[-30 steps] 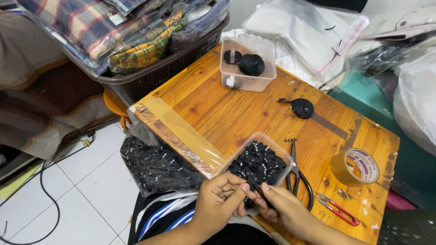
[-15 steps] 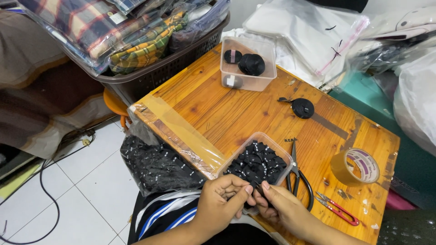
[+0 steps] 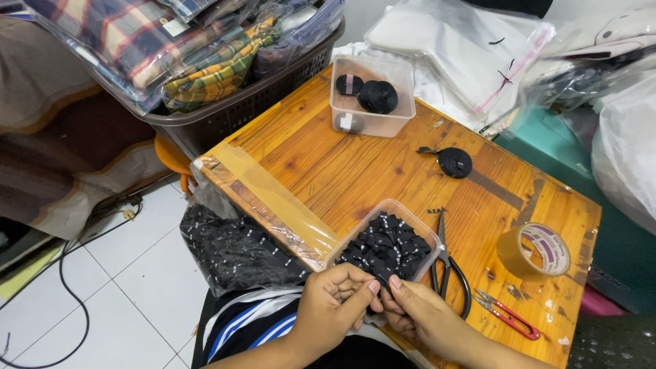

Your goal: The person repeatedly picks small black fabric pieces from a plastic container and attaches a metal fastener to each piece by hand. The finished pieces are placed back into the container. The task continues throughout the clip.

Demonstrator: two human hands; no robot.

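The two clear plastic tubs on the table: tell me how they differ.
The near tub, by the hands, is heaped with small black labels; the far tub holds only a few black ribbon rolls, mostly bare. The near tub looks shallower, the far tub deeper. Both are clear and lidless.

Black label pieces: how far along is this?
Done: a clear bag hanging off the table edge is already packed with black pieces. In hand: left hand and right hand pinch one piece together by the near tub. Left: that tub is heaped, and rolls remain uncut.
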